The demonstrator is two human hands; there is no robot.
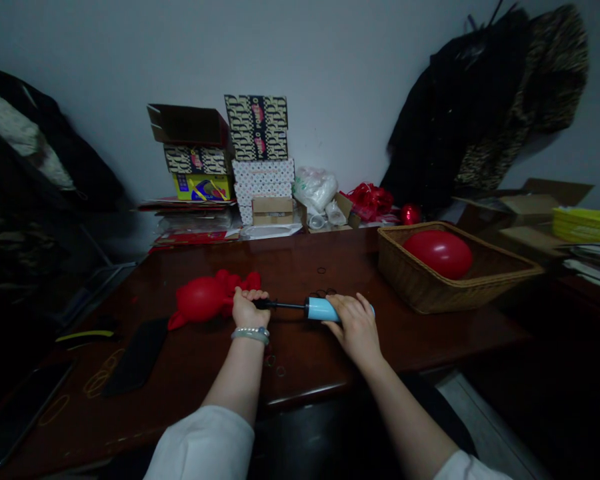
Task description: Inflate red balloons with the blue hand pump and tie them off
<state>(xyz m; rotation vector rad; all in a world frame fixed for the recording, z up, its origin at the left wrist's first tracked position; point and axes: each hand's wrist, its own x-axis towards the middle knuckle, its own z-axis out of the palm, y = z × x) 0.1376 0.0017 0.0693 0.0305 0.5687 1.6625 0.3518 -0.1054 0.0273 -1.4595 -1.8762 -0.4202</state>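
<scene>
A hand balloon pump with a light blue barrel (321,309) and a thin black rod lies lengthwise between my hands, just above the table. My right hand (355,325) is closed around the blue barrel, covering its right part. At the other side, my left hand (250,310) is wrapped round the black end of the pump. Touching or just behind that hand is a red balloon (200,299), with a round body and several small lobes. Whether it sits on the pump's tip is hidden by my fingers.
On the right stands a wicker basket (405,283) holding a large red balloon (440,253). Left on the brown table (195,393) lie a dark flat phone-like slab (137,355), rubber bands (97,380) and a yellow-edged tool (85,335). Boxes (264,180) are stacked along the wall.
</scene>
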